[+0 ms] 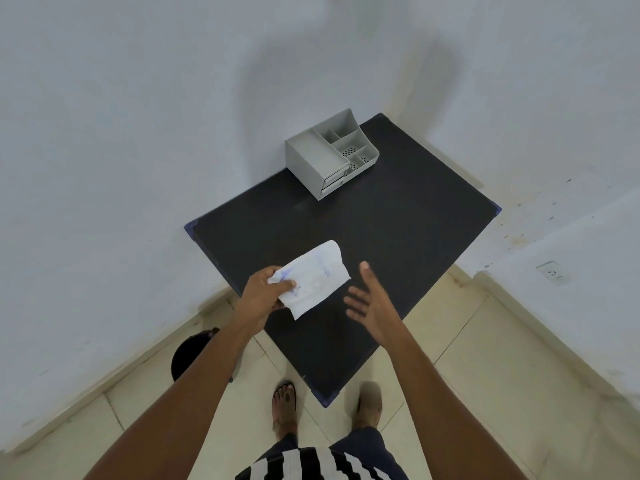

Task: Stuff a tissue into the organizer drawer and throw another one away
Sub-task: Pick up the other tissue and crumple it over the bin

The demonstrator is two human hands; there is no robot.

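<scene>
My left hand grips the near left corner of a white tissue with faint blue print, holding it over the black table. To the right of the tissue, my right hand is spread with fingers apart and holds nothing. A grey desk organizer with several open top compartments stands at the table's far side by the wall. Its two small drawers on the front face look shut.
A round black bin stands on the tiled floor to the left of the table, partly hidden by my left forearm. White walls enclose the table on the left and at the back. My sandalled feet stand near the table's front corner.
</scene>
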